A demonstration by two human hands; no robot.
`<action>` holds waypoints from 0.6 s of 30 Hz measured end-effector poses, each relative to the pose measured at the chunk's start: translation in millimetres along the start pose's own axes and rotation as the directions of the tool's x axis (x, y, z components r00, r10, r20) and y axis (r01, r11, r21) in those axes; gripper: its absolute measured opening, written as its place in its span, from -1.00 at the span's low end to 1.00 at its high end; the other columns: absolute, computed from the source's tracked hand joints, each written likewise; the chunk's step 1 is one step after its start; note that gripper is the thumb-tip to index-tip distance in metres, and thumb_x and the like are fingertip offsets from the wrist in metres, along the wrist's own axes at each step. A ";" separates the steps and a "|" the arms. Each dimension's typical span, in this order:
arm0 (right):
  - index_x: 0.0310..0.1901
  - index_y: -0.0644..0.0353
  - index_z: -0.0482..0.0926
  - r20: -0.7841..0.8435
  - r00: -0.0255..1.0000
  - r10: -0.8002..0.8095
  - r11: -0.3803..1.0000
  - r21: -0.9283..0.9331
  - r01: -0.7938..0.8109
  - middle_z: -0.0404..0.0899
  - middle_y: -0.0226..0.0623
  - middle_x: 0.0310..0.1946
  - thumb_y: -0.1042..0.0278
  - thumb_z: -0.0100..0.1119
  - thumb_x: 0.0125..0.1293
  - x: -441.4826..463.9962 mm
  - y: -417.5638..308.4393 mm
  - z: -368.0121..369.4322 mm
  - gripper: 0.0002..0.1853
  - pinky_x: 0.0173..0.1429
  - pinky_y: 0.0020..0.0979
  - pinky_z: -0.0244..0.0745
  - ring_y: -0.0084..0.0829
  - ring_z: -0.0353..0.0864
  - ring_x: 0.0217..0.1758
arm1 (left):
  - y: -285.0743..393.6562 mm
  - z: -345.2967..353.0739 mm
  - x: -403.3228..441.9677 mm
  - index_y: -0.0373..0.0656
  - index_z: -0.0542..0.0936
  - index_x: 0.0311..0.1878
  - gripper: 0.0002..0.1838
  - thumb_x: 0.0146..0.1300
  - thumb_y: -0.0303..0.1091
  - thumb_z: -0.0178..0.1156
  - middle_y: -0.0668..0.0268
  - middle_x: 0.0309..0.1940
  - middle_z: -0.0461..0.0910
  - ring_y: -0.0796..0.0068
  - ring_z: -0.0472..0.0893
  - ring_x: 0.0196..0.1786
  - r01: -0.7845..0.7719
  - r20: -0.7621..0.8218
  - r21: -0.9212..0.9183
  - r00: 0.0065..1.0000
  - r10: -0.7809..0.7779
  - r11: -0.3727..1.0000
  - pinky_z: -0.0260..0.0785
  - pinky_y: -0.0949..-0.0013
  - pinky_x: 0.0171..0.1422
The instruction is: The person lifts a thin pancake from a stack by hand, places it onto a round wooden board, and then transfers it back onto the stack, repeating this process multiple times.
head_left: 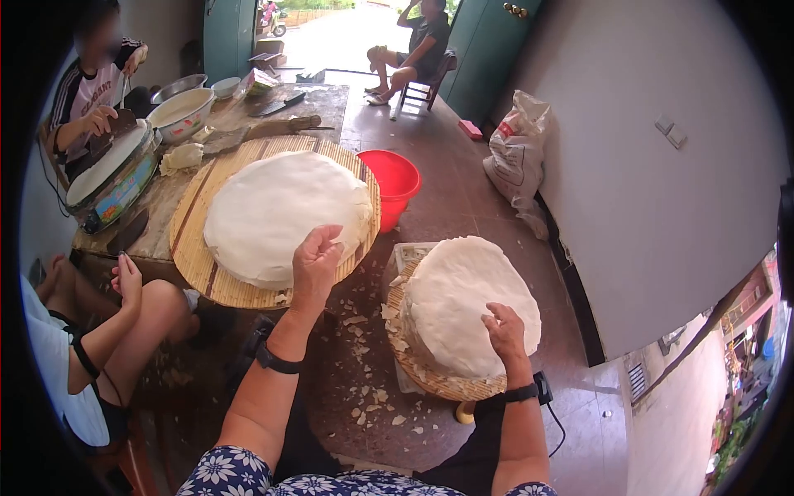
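Observation:
A stack of thin white round wrappers (285, 211) lies on a round woven bamboo tray (192, 223) at the table's near end. Over the near right part of this stack is my left hand (317, 263), fingers loosely bent and apart, with nothing visible in them. To the right and lower down, a second stack of white wrappers (467, 298) rests on another woven tray (430, 379). My right hand (505, 332) is at this stack's right side, its fingers slightly curled and apart. Whether either hand touches the wrappers is hard to tell.
A red bucket (393, 186) stands beyond the trays. At left, a person holds a flat scraper (112, 136) over a round griddle (107, 165), near a batter bowl (182, 114). A knife (279, 105) lies on the table. A white sack (521, 153) leans by the wall. Flakes litter the floor.

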State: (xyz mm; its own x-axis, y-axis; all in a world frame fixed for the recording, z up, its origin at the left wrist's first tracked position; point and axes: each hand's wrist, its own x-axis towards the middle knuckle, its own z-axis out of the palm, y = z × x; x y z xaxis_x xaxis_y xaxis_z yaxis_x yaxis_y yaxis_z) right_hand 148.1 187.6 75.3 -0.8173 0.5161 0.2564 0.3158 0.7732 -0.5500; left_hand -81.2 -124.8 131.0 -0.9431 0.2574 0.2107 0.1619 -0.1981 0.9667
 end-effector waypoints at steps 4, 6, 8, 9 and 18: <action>-0.03 0.22 0.61 0.037 0.997 -0.074 0.985 0.157 0.068 0.64 -0.07 -0.17 0.32 0.24 0.21 18.7 -38.5 14.8 -0.70 -0.03 -0.29 0.53 -0.19 0.65 -0.15 | 15.8 -40.8 12.7 -0.30 0.53 0.12 -0.63 0.22 -0.52 0.14 0.32 -0.08 0.54 0.59 0.44 -0.10 -0.082 -0.274 0.028 0.958 0.087 0.996 0.34 0.50 0.05; -0.02 0.25 0.61 0.096 0.994 -0.047 0.947 0.320 0.013 0.67 -0.15 -0.19 0.38 0.21 0.26 29.5 -67.2 25.9 -0.73 0.00 -0.41 0.51 -0.39 0.65 -0.12 | 19.2 -65.0 18.1 -0.28 0.49 0.17 -0.58 0.21 -0.52 0.12 0.28 -0.02 0.52 0.51 0.44 -0.03 -0.084 -0.391 0.076 0.914 0.107 0.994 0.32 0.46 0.11; 0.00 0.28 0.61 0.115 0.990 -0.082 0.911 0.411 0.028 0.68 -0.19 -0.21 0.37 0.20 0.29 42.3 -95.8 40.0 -0.71 0.01 -0.43 0.50 -0.43 0.63 -0.12 | 16.0 -87.3 23.2 -0.27 0.44 0.23 -0.53 0.20 -0.52 0.12 0.22 0.01 0.49 0.45 0.43 0.01 -0.079 -0.482 0.080 0.870 0.108 0.994 0.31 0.42 0.15; 0.00 0.28 0.61 0.137 0.987 -0.084 0.898 0.440 0.016 0.68 -0.22 -0.22 0.36 0.19 0.29 48.7 -108.5 48.1 -0.71 -0.01 -0.44 0.51 -0.45 0.63 -0.14 | 12.9 -97.2 26.1 -0.27 0.41 0.25 -0.50 0.20 -0.52 0.11 0.19 0.03 0.48 0.43 0.42 0.04 -0.081 -0.522 0.078 0.846 0.110 0.994 0.30 0.40 0.17; 0.07 0.32 0.55 0.391 0.919 -0.042 0.673 0.691 -0.264 0.60 -0.41 -0.33 0.34 0.09 0.35 82.0 -207.7 95.9 -0.67 -0.34 -0.57 0.47 -0.64 0.59 -0.36 | 18.4 -149.6 24.1 -0.39 0.28 0.29 -0.45 0.18 -0.58 0.06 0.04 0.12 0.44 0.33 0.52 0.07 -0.147 -0.593 -0.228 0.805 -0.018 0.962 0.36 0.39 0.17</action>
State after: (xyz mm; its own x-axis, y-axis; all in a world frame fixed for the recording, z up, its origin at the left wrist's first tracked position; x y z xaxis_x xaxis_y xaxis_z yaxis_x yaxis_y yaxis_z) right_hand -30.7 34.0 134.3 -0.9531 0.2981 -0.0522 0.0945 0.1292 -0.9871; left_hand -144.4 -263.7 132.2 -0.9342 -0.3504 0.0664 0.2283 -0.4445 0.8662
